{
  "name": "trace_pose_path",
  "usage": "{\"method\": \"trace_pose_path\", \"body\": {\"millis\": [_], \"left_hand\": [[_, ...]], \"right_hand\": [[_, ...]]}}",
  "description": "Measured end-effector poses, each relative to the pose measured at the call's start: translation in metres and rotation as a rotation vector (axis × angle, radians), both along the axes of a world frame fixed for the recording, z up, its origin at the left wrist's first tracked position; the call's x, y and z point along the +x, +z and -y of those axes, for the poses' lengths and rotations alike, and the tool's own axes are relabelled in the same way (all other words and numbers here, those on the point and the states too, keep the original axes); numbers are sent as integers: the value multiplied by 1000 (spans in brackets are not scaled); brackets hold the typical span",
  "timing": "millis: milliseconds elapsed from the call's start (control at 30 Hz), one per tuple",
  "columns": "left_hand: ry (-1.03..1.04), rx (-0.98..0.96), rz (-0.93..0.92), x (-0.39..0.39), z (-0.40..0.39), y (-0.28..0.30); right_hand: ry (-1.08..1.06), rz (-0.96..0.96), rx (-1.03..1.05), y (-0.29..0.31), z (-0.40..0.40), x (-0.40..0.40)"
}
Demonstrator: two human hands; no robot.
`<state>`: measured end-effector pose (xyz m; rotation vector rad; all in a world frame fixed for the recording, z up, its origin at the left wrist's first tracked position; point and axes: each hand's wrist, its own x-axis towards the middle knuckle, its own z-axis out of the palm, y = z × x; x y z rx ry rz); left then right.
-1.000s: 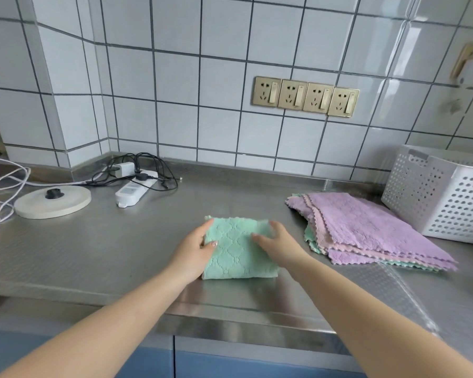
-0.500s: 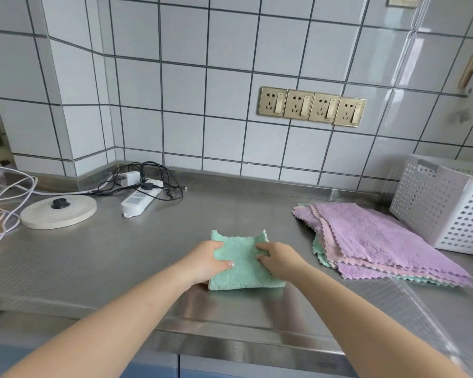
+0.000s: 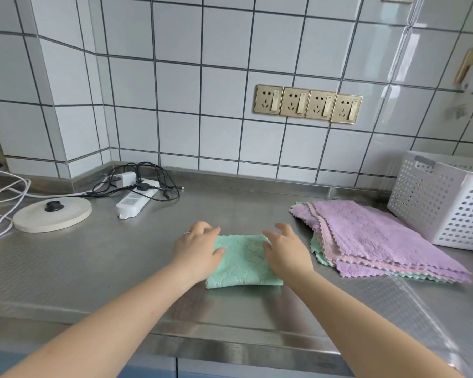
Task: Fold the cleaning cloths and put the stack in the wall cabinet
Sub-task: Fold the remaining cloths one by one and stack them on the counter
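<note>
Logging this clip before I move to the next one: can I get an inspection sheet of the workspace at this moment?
Surface: stainless steel counter, dull reflections.
Job's things: folded green cloth near the front edge; pile of unfolded cloths to its right, purple on top, pink and green edges beneath. Wall cabinet not in view.
Clutter: round kettle base; white perforated basket.
Hands: left hand and right hand rest on the green cloth's sides, fingers relaxed, no grip.
Cables: power strip with charger and tangled black leads; white cords at far left.
Surroundings: white tiled wall, four gold sockets.
</note>
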<state>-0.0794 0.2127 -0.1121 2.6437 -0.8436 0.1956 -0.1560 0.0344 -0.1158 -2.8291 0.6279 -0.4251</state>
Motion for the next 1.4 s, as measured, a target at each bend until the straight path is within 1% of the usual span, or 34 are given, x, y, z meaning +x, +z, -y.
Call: {"method": "trace_pose_path", "body": {"millis": [33,100,200,233,300,400,533,600,667,733,767,833,900,967,1067,1200,1300,1400], "left_hand": [[-36,-22,58,0,4,0],[-114,-6,70,-2,15,-1],[-122,141,-76,-6,30,-14],[-96,199,-123,-7,31,-19],[-55,275,-153,-8,31,-26],[-50,293,-153,-7,27,-27],[-35,312,-210,-7,20,-30],[-37,306,-175,-5,19,-28],[-101,264,-57,-6,15,-21],[-289,195,74,-14,6,-17],[-392,181,95,-20,0,-15],[-525,238,103,-29,-13,-15],[-575,341,145,-28,-20,-16],[-581,374,176,-22,-21,-18],[-566,385,205,-12,-19,-22],[-520,353,194,9,-19,-27],[-467,363,176,32,-18,-27],[-386,409,168,59,-11,-23]], "right_hand": [[30,18,-69,2,-4,1],[124,-3,-141,5,-19,8],[230,-168,-111,-2,-42,18],[239,-225,-84,-7,-44,19],[223,-301,-43,-14,-41,17],[181,-320,-35,-20,-27,10],[166,-370,-17,-24,-17,3],[165,-358,-13,-23,-15,3],[192,-267,-57,-18,-10,-1],[312,-110,-95,-12,-3,-15],[400,-70,-75,-9,0,-25],[541,-88,-47,-3,5,-45],[592,-151,-108,0,9,-57],[607,-153,-204,-3,10,-58],[610,-92,-273,-11,6,-47],[596,-7,-303,-21,5,-20],[570,-29,-291,-21,-3,6],[498,-126,-267,-22,-2,40]]}}
